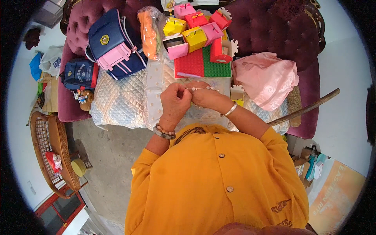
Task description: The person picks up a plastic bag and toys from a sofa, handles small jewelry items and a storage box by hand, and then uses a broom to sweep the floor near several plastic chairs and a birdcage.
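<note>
In front of my chest both hands meet above the quilted seat. My left hand (174, 102) is closed, thumb and fingers pinched on one end of a thin light beaded strand (201, 89). The strand runs over the back of my right hand (209, 98). My right fingers are curled in against the left ones, and whatever lies between them is hidden. Dark and brown bead bracelets (164, 132) circle my left wrist; a silver bangle (230, 109) is on the right wrist. Just beyond the hands lies a red and green studded board (189, 65) with a pale purple stick (188, 75) on it.
Small red, yellow and pink boxes (194, 38) pile up behind the board. To the left are a navy and pink backpack (113, 45) and a wrapped orange item (149, 35). Pink cloth (268, 78) and a wooden stick (305, 106) lie right. A wicker chair (53, 152) stands left.
</note>
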